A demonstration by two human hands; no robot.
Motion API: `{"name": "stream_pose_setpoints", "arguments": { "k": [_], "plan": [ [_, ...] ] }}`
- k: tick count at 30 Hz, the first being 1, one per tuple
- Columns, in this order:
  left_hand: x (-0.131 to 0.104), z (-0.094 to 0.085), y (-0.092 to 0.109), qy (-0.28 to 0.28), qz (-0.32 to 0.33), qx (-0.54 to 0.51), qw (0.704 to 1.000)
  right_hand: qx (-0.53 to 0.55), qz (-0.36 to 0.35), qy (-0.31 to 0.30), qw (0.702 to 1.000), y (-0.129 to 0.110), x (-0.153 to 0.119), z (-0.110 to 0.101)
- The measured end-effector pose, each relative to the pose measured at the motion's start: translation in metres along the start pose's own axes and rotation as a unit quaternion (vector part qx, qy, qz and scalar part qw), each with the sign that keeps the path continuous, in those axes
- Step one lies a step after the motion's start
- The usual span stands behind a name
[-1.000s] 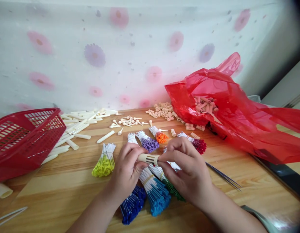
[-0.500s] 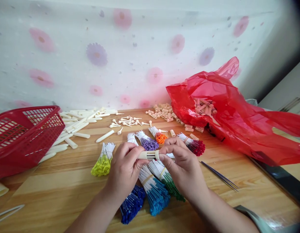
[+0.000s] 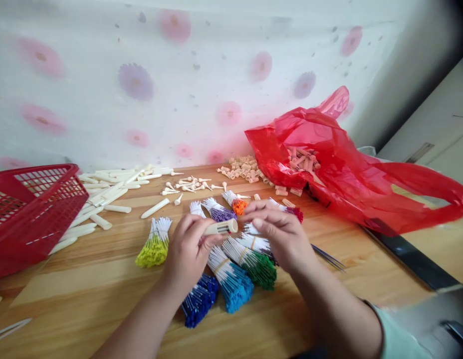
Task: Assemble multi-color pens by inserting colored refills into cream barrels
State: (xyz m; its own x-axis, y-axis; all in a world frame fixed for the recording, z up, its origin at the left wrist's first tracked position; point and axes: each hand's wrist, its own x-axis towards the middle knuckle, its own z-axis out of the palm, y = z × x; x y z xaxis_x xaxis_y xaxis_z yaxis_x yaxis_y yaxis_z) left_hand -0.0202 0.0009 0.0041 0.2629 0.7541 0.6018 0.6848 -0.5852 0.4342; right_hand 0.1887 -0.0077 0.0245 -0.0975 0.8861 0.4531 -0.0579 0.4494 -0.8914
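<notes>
My left hand (image 3: 186,249) is closed round a cream multicolour pen barrel (image 3: 221,228), its slotted end pointing right. Dark and red bits show in the slots. Just right of that end, my right hand (image 3: 286,234) hangs apart from it, fingers loosely spread, with nothing visible in them. Beneath and around both hands lie banded bundles of white pen refills with coloured tips: yellow (image 3: 153,244), dark blue (image 3: 200,301), light blue (image 3: 235,286), green (image 3: 259,267), purple (image 3: 219,211) and orange (image 3: 237,203). A dark red bundle (image 3: 297,213) is partly hidden behind my right hand.
At the left stands a red basket (image 3: 37,209) beside a pile of cream tubes (image 3: 104,192). Small pointed cream parts (image 3: 190,184) lie at the back, near slotted pieces (image 3: 246,167). A red plastic bag (image 3: 351,174) holds more parts. Dark tweezers (image 3: 331,257) rest at right.
My right hand has let go of the pen's slotted end and moved a little right, its fingers opening. The left hand still holds the barrel. The view has shifted slightly right.
</notes>
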Motion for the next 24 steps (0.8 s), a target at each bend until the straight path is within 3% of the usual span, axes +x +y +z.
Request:
{"name": "stream_pose_setpoints", "arguments": {
  "k": [3, 7, 11, 18, 24],
  "plan": [
    [0.002, 0.004, -0.001, -0.062, -0.044, -0.054, 0.996, -0.187, -0.021, 0.058, 0.98, -0.001, -0.013, -0.031],
    [0.002, 0.008, 0.007, -0.195, -0.063, -0.111, 0.972, -0.353, 0.046, -0.074, 0.931, -0.004, -0.048, -0.052],
    [-0.001, 0.012, 0.013, -0.242, -0.047, -0.116, 0.962, -0.468, 0.043, -0.113, 0.876, -0.004, -0.066, -0.041],
    [-0.005, 0.017, 0.004, -0.313, 0.079, -0.034, 0.946, -0.642, 0.076, -0.209, 0.733, -0.006, -0.039, -0.01],
    [-0.002, 0.011, 0.009, -0.351, 0.094, -0.015, 0.931, -0.665, 0.096, -0.228, 0.705, -0.002, -0.023, 0.001]
  ]
}}
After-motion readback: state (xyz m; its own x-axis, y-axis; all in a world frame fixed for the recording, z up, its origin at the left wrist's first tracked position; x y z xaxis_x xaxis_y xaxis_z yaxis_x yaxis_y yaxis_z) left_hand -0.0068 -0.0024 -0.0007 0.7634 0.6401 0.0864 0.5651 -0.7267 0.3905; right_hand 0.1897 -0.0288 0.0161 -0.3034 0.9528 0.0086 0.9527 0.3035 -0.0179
